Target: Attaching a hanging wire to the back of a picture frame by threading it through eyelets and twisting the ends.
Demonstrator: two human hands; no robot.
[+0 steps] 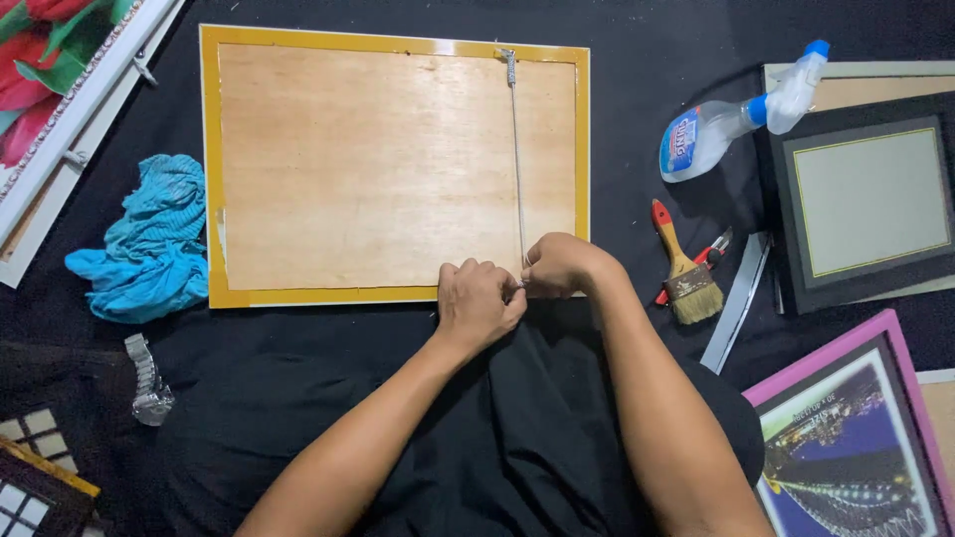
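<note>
Six picture frames [398, 164], one brush [684, 268], one spray bottle [731, 117].

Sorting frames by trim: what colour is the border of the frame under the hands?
Yellow border, head view.

A black cloth [657, 40] is covering the whole work surface, lying smooth at the top and creasing nearer the bottom. Even overhead light is falling on it, casting only soft shadows.

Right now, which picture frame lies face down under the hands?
The yellow-edged frame, plywood back up, hanging wire across it; the other frames lie off to the sides.
</note>
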